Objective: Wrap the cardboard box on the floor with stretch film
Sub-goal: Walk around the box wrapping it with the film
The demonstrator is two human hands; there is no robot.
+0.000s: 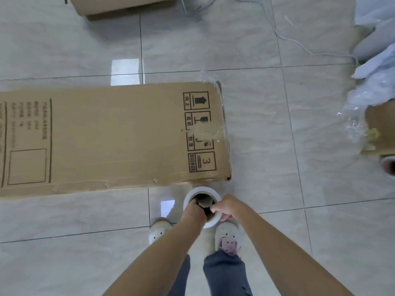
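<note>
Two boxes (pixel 119 133) (pixel 119 5), glossy tiled floor (pixel 267 146), cable (pixel 299 42)

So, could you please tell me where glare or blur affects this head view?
Head view: bright window glare on the floor tiles above the cardboard box; the box's left-hand print is blurred; wide-angle bending curves the grout lines; the hands on the film roll look slightly soft.

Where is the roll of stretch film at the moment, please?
The stretch film roll is low in the head view's centre, held upright by both hands just off the cardboard box's near right corner, above the person's shoes.
</note>
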